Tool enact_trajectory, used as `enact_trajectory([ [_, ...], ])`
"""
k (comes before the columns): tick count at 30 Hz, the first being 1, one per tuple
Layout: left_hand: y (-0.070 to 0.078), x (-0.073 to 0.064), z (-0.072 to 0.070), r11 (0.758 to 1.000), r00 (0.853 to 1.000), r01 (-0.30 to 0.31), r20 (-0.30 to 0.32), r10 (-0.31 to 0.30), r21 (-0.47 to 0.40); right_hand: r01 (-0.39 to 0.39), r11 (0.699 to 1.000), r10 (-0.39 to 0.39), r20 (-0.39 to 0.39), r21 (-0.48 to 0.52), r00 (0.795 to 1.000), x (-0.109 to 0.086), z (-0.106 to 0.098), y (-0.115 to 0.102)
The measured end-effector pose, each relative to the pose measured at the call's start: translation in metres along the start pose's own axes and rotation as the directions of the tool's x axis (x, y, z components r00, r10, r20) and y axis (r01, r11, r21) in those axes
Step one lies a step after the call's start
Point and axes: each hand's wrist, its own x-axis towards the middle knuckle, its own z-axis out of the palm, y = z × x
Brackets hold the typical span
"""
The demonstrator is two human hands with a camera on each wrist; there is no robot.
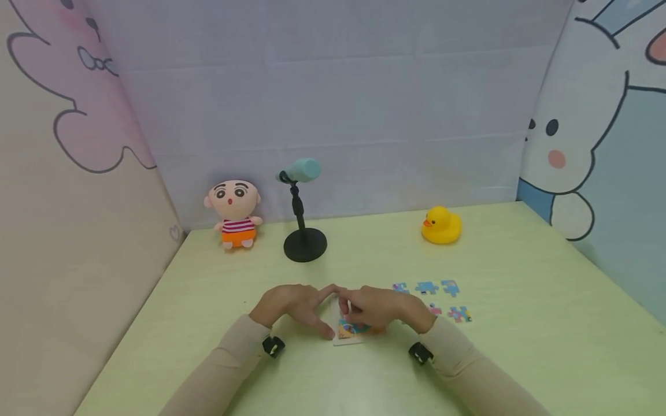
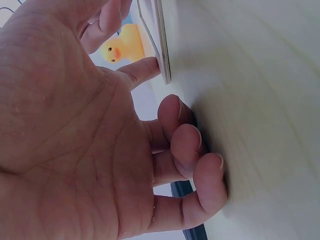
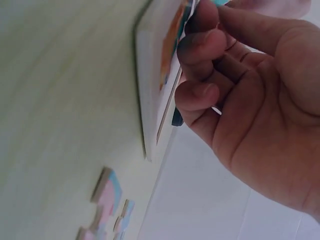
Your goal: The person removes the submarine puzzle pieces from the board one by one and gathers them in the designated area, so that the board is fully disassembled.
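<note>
A small jigsaw board (image 1: 347, 341) with a light frame lies on the table, its colourful picture (image 1: 352, 329) partly hidden by my hands. My left hand (image 1: 299, 306) is at its left side, thumb near the front corner and index finger along the far edge. In the left wrist view that index fingertip (image 2: 151, 66) touches the board's edge, while the other fingers bend down at the tabletop. From the right, my right hand (image 1: 374, 307) reaches over the board with bent fingers. Its thumb and fingertips come together on a puzzle piece, mostly hidden, right at the picture's surface.
Several loose puzzle pieces (image 1: 426, 287) lie to the right of the board. Farther back stand a plush doll (image 1: 238, 214), a teal cylinder on a black stand (image 1: 304, 245) and a yellow rubber duck (image 1: 441, 226). A pale backdrop (image 1: 333, 115) closes off the table's rear.
</note>
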Motion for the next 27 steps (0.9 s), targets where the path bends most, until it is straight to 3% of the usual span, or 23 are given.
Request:
enact_trajectory([
  [6,0.003,0.0,-0.003,1.0,1.0,-0.002,0.005,0.002,-0.006,0.068,0.998,-0.067,0.014,-0.002,0.998,-0.005,-0.008,0.006],
  [13,0.002,0.0,-0.003,1.0,1.0,-0.024,-0.011,0.024,-0.002,0.004,1.0,-0.005,0.012,0.013,1.0,-0.016,-0.018,0.003],
  [23,0.003,0.0,-0.001,1.0,1.0,-0.004,0.001,0.004,-0.024,-0.065,0.997,0.066,0.016,-0.034,0.998,-0.034,-0.025,0.006],
  [27,0.003,0.0,-0.001,1.0,1.0,-0.007,-0.004,0.007,-0.027,-0.101,0.995,0.101,0.016,0.001,0.995,-0.045,-0.027,0.01],
])
